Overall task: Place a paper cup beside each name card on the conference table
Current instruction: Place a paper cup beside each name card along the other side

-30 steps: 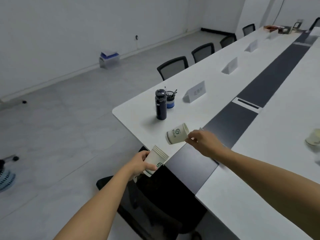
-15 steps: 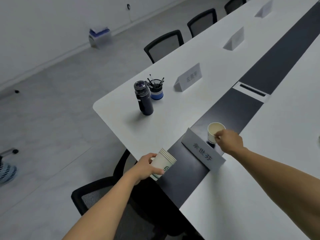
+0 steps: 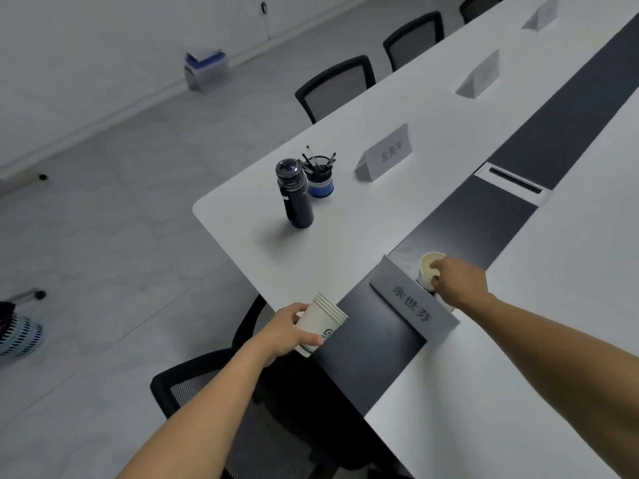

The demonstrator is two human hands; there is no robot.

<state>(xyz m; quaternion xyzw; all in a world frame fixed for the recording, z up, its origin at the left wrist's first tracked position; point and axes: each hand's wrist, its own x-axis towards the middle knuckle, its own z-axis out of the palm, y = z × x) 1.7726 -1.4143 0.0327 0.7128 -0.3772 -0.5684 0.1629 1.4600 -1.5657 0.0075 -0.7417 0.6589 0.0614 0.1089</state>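
My left hand grips a tilted stack of several white paper cups just off the table's near end. My right hand holds a single upright paper cup by its rim. That cup stands on the table's dark centre strip, right behind the nearest grey name card. A second name card stands further along the white table. Two more name cards sit beyond it.
A dark water bottle and a blue pen holder stand near the table corner. Black mesh chairs line the left side, and one is below my arms. A cable flap lies in the strip.
My right hand carried the single cup from above the table end over to the dark strip and set it upright behind the nearest name card. The left hand kept the stack.
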